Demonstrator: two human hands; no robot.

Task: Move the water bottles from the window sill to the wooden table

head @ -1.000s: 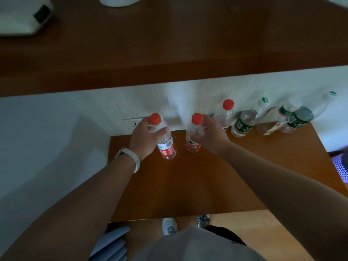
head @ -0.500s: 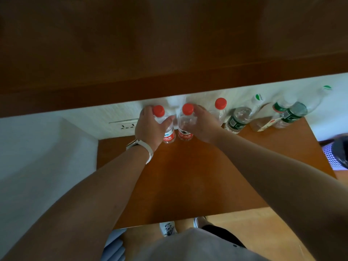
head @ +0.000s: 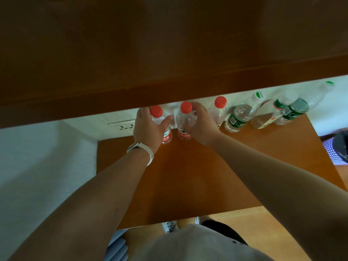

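Closer to the wall [head: 84,129], left hand [head: 150,129] and right hand [head: 199,127] still clasp bottles [head: 183,127].

1. Dark wooden ledge [head: 169,44] fills the upper part of the frame. It is deep brown and in shade, and its front edge runs on a slight slant from left to right.
2. White textured wall [head: 37,157] below the ledge and down the left side. A soft shadow falls across it.
3. White wall socket [head: 125,126] set into the wall, left of centre, just under the ledge.
4. Wooden table [head: 188,176] in the centre, orange-brown with a smooth top, its back edge against the wall.
5. Light wooden floor [head: 273,232] in the lower right, past the table's near edge.
6. White mesh container [head: 333,149] at the right edge. Its contents are dark and unclear.
7. Light is dim and even.
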